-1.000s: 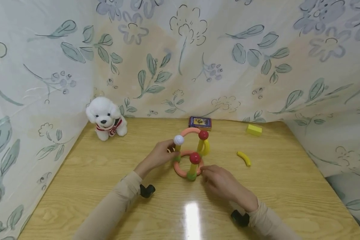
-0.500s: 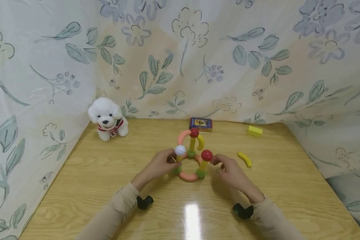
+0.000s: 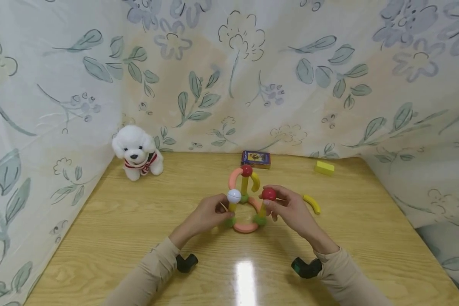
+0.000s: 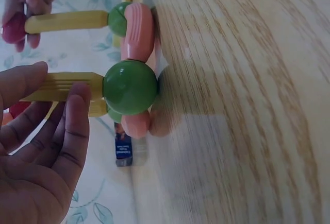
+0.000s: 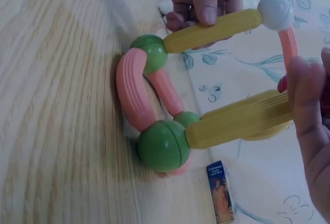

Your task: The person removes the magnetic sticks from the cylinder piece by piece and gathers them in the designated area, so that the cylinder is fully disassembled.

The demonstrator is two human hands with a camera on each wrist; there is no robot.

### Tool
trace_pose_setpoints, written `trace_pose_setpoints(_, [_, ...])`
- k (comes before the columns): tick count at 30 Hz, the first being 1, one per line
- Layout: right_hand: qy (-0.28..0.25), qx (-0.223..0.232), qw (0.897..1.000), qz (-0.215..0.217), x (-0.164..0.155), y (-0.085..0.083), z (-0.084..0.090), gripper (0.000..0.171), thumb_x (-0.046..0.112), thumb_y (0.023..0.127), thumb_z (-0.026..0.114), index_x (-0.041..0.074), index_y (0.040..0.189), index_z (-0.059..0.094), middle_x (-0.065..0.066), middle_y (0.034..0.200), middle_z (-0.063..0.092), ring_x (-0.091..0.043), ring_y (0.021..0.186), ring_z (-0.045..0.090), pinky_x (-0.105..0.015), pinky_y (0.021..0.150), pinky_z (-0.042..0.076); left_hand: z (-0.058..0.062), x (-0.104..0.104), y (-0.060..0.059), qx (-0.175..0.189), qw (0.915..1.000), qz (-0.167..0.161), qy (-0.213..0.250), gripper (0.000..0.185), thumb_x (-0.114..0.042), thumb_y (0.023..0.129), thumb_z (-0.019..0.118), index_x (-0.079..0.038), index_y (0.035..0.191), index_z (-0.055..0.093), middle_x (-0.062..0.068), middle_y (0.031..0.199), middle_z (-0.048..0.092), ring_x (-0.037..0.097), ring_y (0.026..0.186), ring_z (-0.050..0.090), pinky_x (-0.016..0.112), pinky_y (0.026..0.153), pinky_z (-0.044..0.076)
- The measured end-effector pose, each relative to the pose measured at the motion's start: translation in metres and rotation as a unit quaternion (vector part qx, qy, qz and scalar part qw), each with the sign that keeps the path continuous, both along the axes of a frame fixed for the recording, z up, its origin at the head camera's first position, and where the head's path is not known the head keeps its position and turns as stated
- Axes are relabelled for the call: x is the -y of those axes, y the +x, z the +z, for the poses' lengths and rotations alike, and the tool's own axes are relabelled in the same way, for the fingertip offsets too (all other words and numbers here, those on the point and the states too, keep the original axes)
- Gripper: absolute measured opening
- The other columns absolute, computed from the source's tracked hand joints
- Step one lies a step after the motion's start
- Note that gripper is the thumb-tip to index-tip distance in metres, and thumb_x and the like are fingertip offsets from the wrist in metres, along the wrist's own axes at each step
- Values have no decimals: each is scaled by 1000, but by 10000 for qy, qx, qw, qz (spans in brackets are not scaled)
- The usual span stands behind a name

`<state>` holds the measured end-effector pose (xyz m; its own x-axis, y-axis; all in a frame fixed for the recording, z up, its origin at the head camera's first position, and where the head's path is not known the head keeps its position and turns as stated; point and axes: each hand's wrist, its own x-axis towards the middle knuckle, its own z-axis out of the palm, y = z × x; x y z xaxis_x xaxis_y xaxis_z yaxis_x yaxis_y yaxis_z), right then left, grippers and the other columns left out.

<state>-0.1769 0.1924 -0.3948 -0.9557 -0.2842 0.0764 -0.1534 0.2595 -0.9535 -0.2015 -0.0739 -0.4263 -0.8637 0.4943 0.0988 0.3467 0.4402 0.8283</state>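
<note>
A toy frame of balls and sticks stands on the table. Its base has green balls (image 5: 164,145) joined by curved pink sticks (image 4: 139,31). Yellow uprights (image 5: 214,30) rise from these, topped by a white ball (image 3: 234,196) and two red balls. One curved pink stick (image 3: 234,177) joins the top at the rear red ball (image 3: 246,171), and a curved yellow stick (image 3: 255,182) hangs from that ball. My left hand (image 3: 208,214) grips the upright under the white ball. With thumb and fingers, my right hand (image 3: 292,208) pinches the front right red ball (image 3: 269,194).
Right of the frame lies a loose curved yellow stick (image 3: 311,204), with a yellow block (image 3: 324,168) farther back. A card box (image 3: 256,159) lies behind the frame. At the back left sits a white plush dog (image 3: 137,151). Floral cloth (image 3: 199,76) hangs along the table's rear and sides.
The toy frame has turned on the table, bringing the white-topped upright nearer. My right hand has moved from the base ring up to the front right red ball. My left hand keeps its hold.
</note>
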Motion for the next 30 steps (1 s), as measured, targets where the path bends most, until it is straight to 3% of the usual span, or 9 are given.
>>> trace_pose_setpoints(7, [-32, -255, 9995, 182, 3, -1, -1, 41, 22, 97, 61, 2, 131, 52, -29, 118, 62, -17, 80, 71, -43, 72, 59, 2, 3, -1, -84, 10000, -19, -16, 14, -14, 88, 71, -10, 99, 64, 5, 98, 68, 10, 82, 64, 22, 70, 54])
trace_pose_setpoints(17, [35, -146, 9997, 209, 7, -1, 8, 38, 24, 99, 57, 4, 130, 51, -32, 117, 60, -25, 78, 73, -41, 65, 60, 1, 5, -2, -102, 9999, -39, -79, 15, -15, 89, 71, -11, 101, 64, 5, 99, 69, 9, 83, 64, 21, 70, 54])
trace_pose_setpoints(21, [72, 10, 9999, -72, 4, -4, 12, 42, 29, 99, 57, 4, 133, 51, -23, 114, 60, -28, 69, 71, -35, 52, 56, 2, 5, -1, -83, 9999, -83, -110, 16, -15, 89, 71, -9, 102, 64, 7, 100, 68, 10, 83, 64, 21, 70, 53])
trace_pose_setpoints(24, [342, 28, 9976, -603, -4, -19, 14, 45, 37, 99, 56, 4, 130, 55, -17, 94, 60, -19, 58, 62, -29, 48, 49, 2, 4, -2, -43, 9999, -94, -124, 17, -15, 89, 70, -9, 103, 64, 8, 101, 68, 10, 83, 64, 21, 70, 53])
trace_pose_setpoints(27, [1382, -318, 9837, -1104, -17, -49, 9, 46, 40, 97, 58, 4, 125, 60, -14, 91, 59, -14, 64, 54, -27, 55, 45, 2, 4, -2, -38, 10000, -41, -79, 16, -15, 89, 70, -9, 103, 64, 8, 102, 68, 11, 83, 64, 21, 69, 53])
trace_pose_setpoints(30, [2761, -766, 9482, -1372, -32, -81, -4, 42, 31, 94, 62, -2, 122, 63, -20, 102, 62, -24, 81, 58, -34, 67, 48, -1, 3, 0, -9, 10000, -31, -47, 15, -15, 89, 71, -9, 101, 64, 8, 101, 68, 10, 82, 64, 21, 69, 53])
